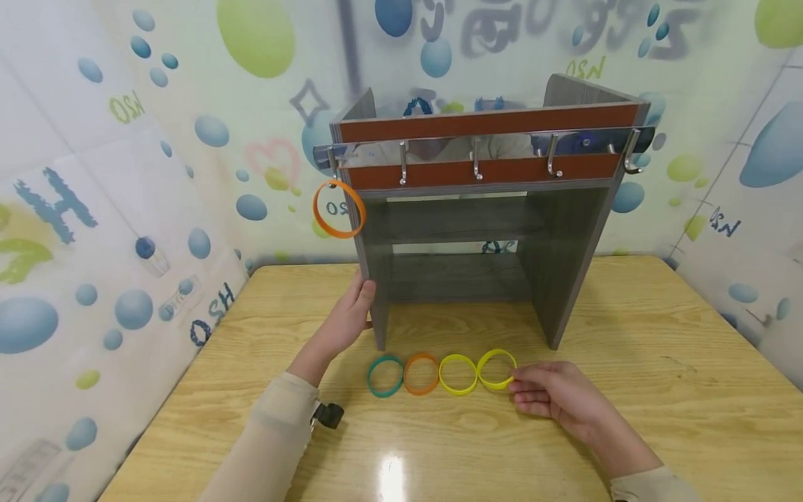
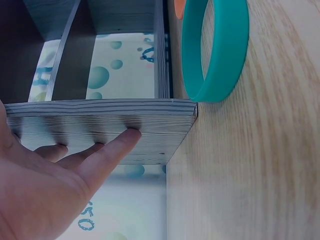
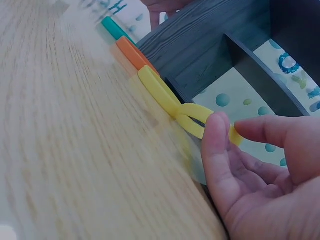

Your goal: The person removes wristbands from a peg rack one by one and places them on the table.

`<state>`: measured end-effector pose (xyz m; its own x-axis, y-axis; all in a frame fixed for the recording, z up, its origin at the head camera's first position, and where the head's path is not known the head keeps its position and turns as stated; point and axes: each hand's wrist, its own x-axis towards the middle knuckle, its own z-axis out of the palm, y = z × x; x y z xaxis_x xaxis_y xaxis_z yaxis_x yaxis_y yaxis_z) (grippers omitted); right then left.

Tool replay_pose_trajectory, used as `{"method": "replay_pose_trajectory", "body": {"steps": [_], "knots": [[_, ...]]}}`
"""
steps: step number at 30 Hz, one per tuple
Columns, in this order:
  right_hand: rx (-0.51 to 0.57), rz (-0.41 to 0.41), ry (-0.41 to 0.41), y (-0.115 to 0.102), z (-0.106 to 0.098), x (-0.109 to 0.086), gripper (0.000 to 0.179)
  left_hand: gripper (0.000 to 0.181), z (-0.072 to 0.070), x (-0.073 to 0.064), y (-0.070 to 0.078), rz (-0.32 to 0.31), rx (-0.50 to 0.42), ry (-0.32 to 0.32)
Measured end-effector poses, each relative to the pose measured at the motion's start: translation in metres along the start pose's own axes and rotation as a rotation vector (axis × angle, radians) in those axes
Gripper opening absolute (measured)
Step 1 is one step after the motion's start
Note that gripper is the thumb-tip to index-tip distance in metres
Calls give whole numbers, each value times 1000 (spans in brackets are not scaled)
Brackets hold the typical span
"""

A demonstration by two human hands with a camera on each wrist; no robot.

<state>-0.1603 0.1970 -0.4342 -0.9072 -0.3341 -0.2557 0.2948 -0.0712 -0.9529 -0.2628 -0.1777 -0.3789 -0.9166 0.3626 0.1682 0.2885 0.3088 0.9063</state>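
In the head view, a grey shelf unit (image 1: pixel 464 219) is seen toward 1 o'clock from the centre, stood on a wooden table (image 1: pixel 659 348). Its left side panel (image 2: pixel 160 137) is touched by the left hand (image 1: pixel 343 317), whose fingers are laid extended against the outer face, clenched on nothing. By the right hand (image 1: pixel 555 397), a yellow band (image 3: pixel 192 127) is pinched between thumb and finger, at 6 o'clock from the unit. Toward 9 o'clock from it, a row is formed by a second yellow band (image 3: pixel 157 91), an orange band (image 3: pixel 134 53) and a teal band (image 2: pixel 230 55). At 12 o'clock from the left hand, another orange band (image 1: pixel 360 213) is hung from the leftmost hook (image 1: pixel 333 164).
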Motion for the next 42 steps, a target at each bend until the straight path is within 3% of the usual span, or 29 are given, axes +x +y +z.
{"method": "replay_pose_trajectory", "body": {"steps": [13, 21, 25, 42], "knots": [[-79, 24, 82, 1, 7, 2, 20, 60, 0, 0, 0, -8, 1, 6], [-216, 12, 245, 2, 16, 1, 36, 60, 0, 1, -1, -5, 6, 11], [-243, -1, 284, 3, 18, 2, 40, 61, 0, 0, -1, -3, 3, 9], [-288, -23, 261, 4, 18, 2, 39, 62, 0, -1, -1, -16, -2, 12]]}}
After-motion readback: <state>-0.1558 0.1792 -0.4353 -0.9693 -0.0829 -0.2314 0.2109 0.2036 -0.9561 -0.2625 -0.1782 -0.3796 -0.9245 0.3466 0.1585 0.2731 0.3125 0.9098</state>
